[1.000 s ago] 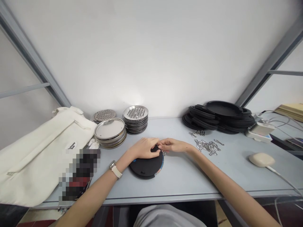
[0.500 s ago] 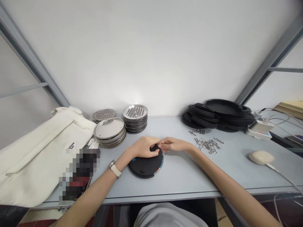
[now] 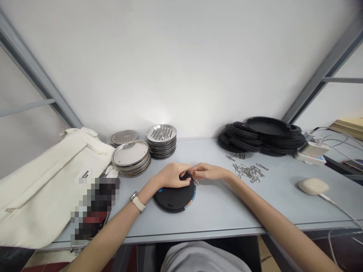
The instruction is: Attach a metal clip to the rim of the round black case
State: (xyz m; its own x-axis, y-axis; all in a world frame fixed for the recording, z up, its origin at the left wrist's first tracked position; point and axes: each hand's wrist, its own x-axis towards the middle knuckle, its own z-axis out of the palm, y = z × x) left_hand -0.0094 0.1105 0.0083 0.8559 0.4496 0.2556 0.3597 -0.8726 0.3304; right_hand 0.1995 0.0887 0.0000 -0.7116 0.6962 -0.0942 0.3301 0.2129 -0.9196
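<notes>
At the middle of the bench (image 3: 218, 211), two hands meet over the rim of a black disc (image 3: 172, 200).
The disc lies near the bench's front edge, partly under the left hand (image 3: 173, 176), whose grip is closed on its far side, thumb on top. The right hand (image 3: 207, 172) has thumb and fingertips pinched together at that rim — apparently on a small metal clip (image 3: 196, 182), though the fingers hide the exact contact. The step in hand looks like working the clip at the rim; whether it is fastened cannot be told. The next move seems to call for a firm left hold and fine right fingertip control. Loose clips (image 3: 248, 172) lie to the right, black round parts (image 3: 268, 126) piled behind them.
</notes>
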